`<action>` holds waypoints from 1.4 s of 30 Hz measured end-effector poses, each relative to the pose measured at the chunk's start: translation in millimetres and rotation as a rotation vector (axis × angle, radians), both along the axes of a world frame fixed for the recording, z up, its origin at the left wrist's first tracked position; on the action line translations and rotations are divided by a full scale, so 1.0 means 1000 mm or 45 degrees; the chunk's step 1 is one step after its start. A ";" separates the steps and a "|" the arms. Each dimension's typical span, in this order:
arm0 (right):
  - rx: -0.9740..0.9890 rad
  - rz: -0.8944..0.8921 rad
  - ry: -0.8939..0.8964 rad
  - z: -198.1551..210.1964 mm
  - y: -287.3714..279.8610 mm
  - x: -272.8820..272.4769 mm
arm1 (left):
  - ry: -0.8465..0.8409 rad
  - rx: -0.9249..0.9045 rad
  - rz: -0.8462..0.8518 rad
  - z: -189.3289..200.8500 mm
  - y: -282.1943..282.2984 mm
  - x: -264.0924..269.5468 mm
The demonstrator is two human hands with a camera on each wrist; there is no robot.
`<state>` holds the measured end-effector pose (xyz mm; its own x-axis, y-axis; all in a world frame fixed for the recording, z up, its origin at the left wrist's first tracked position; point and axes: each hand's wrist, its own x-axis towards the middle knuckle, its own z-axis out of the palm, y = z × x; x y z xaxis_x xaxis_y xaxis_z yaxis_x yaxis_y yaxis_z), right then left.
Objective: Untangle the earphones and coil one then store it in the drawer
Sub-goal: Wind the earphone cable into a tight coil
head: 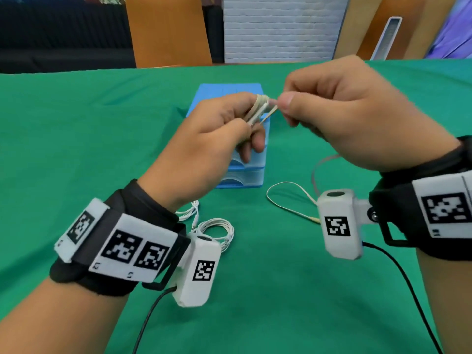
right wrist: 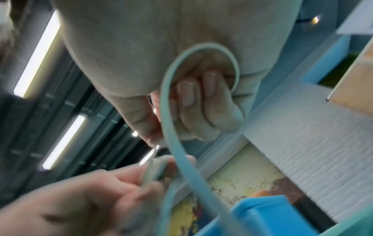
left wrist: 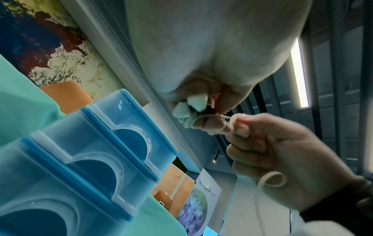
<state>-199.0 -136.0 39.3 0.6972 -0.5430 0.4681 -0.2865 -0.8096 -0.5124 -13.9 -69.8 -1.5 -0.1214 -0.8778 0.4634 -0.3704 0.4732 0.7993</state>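
A cream earphone cable [head: 259, 107] is wound in several turns round the fingers of my left hand [head: 214, 139], held above the blue drawer unit [head: 245, 172]. My right hand [head: 339, 116] pinches the cable's free strand [head: 270, 114] just right of the coil. The rest of that cable [head: 286, 198] trails down in a loop on the green cloth and ends in a plug [head: 315, 220]. A second, white earphone [head: 217, 227] lies coiled on the cloth under my left wrist. The left wrist view shows the coil [left wrist: 191, 123] and the closed drawer fronts [left wrist: 113, 153]. The strand [right wrist: 171, 121] curves past my right palm.
The green cloth [head: 89, 129] covers the whole table. The drawer unit stands in the middle, its drawers closed. Black camera leads [head: 408, 284] run off both wrists toward the near edge. Orange chairs [head: 166, 31] and a white brick wall stand behind the far edge.
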 end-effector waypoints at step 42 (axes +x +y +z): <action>0.530 0.162 0.061 -0.032 0.008 0.032 | 1.139 -0.034 -0.140 0.014 0.002 0.008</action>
<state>-167.2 -128.2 7.4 0.7862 -0.5871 0.1930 -0.2295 -0.5673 -0.7909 -5.7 -68.0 12.7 0.2114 -0.8702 0.4451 0.4331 0.4916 0.7555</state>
